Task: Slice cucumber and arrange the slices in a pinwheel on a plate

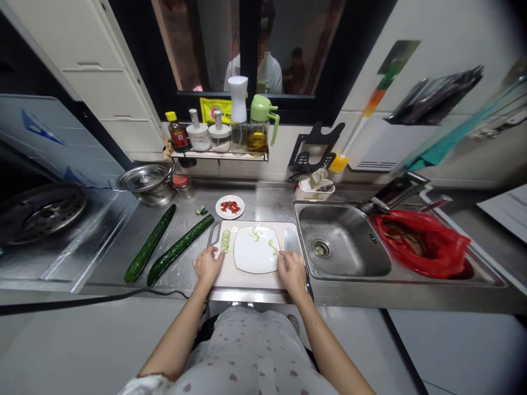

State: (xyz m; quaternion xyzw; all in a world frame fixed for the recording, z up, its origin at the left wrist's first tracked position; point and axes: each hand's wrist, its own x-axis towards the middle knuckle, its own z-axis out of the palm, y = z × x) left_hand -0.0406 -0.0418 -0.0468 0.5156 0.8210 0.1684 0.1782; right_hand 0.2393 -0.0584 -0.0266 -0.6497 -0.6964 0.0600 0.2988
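Observation:
My left hand (208,266) rests at the left side of the cutting board (251,281), thumb and forefinger apart, beside a short row of overlapping cucumber slices (225,240). A white square plate (253,255) sits on the board. On it lie thin cucumber slices, a fanned group (256,234) near the top and a curved group (273,247) at the right. My right hand (293,270) is at the plate's right edge, fingertips pinched close to that curved group; anything between them is hidden. Under this hand lies a knife (291,240), its blade partly covered.
Two whole cucumbers (181,249) lie left of the board, with small cut ends (201,210) nearby. Behind it stands a saucer of chopped red pieces (229,207). A sink (343,241) with a red plastic bag (424,244) is right; a steel pot (150,186) stands back left.

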